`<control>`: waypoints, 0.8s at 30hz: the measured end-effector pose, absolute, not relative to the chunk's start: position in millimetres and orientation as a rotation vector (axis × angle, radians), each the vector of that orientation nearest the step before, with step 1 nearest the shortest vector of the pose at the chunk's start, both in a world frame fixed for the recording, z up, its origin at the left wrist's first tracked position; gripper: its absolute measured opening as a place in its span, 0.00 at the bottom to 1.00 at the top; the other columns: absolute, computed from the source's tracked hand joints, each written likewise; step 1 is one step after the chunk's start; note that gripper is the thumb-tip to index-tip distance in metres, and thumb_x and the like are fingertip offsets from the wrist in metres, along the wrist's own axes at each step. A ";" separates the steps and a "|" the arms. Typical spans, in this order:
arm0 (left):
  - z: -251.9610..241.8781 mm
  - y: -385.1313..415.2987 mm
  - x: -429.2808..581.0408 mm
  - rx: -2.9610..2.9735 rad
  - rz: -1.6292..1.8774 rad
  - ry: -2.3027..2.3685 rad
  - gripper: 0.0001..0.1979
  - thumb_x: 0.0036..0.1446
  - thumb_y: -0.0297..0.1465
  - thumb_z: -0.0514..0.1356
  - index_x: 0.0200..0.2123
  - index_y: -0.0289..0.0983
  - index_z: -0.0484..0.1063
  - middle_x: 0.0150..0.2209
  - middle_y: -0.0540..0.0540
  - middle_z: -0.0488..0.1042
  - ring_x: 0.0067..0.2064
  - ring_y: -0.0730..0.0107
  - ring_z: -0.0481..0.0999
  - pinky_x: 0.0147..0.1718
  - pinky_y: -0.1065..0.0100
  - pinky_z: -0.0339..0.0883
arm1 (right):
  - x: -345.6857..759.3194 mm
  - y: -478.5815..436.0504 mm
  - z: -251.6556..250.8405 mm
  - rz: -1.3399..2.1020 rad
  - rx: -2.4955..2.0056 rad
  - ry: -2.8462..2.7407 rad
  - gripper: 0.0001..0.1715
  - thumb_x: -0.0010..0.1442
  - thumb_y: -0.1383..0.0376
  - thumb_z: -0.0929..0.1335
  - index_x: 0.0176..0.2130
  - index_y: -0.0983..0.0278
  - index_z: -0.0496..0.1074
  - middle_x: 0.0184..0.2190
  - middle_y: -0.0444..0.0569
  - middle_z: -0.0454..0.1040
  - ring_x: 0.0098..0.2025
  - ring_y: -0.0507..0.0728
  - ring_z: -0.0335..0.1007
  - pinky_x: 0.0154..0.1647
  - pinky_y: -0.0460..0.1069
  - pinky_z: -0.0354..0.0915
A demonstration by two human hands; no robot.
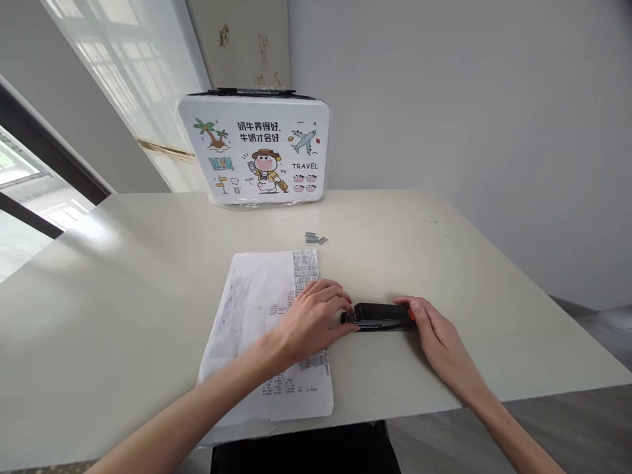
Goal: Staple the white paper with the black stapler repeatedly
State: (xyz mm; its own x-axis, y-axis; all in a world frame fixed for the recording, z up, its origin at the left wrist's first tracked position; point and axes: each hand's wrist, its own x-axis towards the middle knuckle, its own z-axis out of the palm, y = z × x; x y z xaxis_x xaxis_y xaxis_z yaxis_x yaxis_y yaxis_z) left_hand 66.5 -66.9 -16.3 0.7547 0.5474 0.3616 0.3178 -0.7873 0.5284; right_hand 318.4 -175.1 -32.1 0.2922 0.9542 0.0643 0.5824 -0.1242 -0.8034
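A black stapler (pixel 378 312) lies on the table just right of a stack of printed paper (pixel 257 283). My right hand (pixel 432 329) is closed around its right end, where a small red part shows. At the stapler's left end, the fingertips and thumb of my left hand (pixel 320 313) pinch the front tip, while its wrist passes over the paper. Beyond the paper lie several short strips of staples (pixel 312 237).
A white case (pixel 259 148) with cartoon travel pictures stands upright at the table's back. The pale table (pixel 444 263) ends at a wall behind and on the right. A black seat (pixel 306 451) is below the front edge.
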 end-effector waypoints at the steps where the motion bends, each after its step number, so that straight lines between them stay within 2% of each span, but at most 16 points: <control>1: -16.4 -67.1 68.0 2.517 0.710 0.666 0.07 0.65 0.37 0.68 0.41 0.41 0.79 0.47 0.44 0.82 0.56 0.52 0.76 0.55 0.51 0.71 | 318.4 -175.6 -32.4 0.625 -1.789 -1.419 0.28 0.74 0.44 0.56 0.51 0.54 0.76 0.52 0.50 0.80 0.55 0.64 0.76 0.57 0.58 0.71; 4: -15.6 -67.3 68.2 2.535 0.706 0.681 0.06 0.64 0.36 0.69 0.38 0.40 0.77 0.44 0.46 0.83 0.55 0.53 0.77 0.52 0.52 0.71 | 318.2 -178.3 -33.9 0.658 -1.751 -1.555 0.25 0.71 0.44 0.63 0.59 0.52 0.72 0.59 0.50 0.77 0.58 0.65 0.74 0.56 0.59 0.72; 7: -13.1 -67.6 58.9 2.548 0.695 0.698 0.06 0.63 0.34 0.70 0.39 0.41 0.77 0.44 0.47 0.83 0.55 0.54 0.76 0.52 0.53 0.71 | 315.8 -179.6 -35.1 0.638 -1.784 -1.613 0.28 0.65 0.45 0.70 0.60 0.51 0.70 0.60 0.50 0.75 0.57 0.66 0.74 0.53 0.58 0.72; 12: -5.9 -64.6 31.7 2.555 0.636 0.712 0.07 0.66 0.39 0.67 0.42 0.42 0.77 0.47 0.46 0.81 0.56 0.54 0.76 0.55 0.53 0.70 | 312.2 -178.0 -34.6 0.634 -1.782 -1.564 0.21 0.67 0.46 0.69 0.54 0.53 0.71 0.52 0.49 0.79 0.49 0.64 0.76 0.46 0.56 0.73; 17: 1.0 -30.9 23.7 2.545 0.619 0.811 0.15 0.66 0.46 0.65 0.46 0.43 0.76 0.48 0.46 0.81 0.53 0.55 0.77 0.55 0.52 0.70 | 312.9 -177.0 -35.3 0.652 -1.780 -1.516 0.21 0.68 0.46 0.68 0.55 0.53 0.70 0.52 0.49 0.78 0.49 0.63 0.75 0.43 0.55 0.72; 21: -5.7 23.1 43.9 2.533 0.776 1.137 0.09 0.69 0.37 0.62 0.47 0.40 0.77 0.45 0.44 0.80 0.50 0.55 0.76 0.52 0.52 0.70 | 312.2 -176.3 -35.4 0.632 -1.791 -1.459 0.22 0.69 0.46 0.68 0.56 0.53 0.69 0.53 0.49 0.78 0.51 0.63 0.75 0.46 0.55 0.72; 24: -14.5 59.1 65.5 2.631 0.754 1.280 0.13 0.66 0.35 0.65 0.50 0.36 0.78 0.47 0.40 0.78 0.52 0.50 0.72 0.54 0.51 0.67 | 310.6 -175.6 -34.1 0.616 -1.789 -1.431 0.22 0.69 0.46 0.68 0.56 0.53 0.69 0.54 0.49 0.78 0.53 0.63 0.75 0.47 0.55 0.72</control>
State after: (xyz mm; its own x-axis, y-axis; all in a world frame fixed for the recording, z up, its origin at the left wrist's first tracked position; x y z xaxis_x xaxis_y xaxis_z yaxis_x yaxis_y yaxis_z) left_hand 65.5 59.1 -14.5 0.5184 0.7650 0.3822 0.7053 -0.6352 0.3148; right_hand 310.6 -175.6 -34.1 0.2588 0.9623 0.0836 0.6011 -0.0926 -0.7938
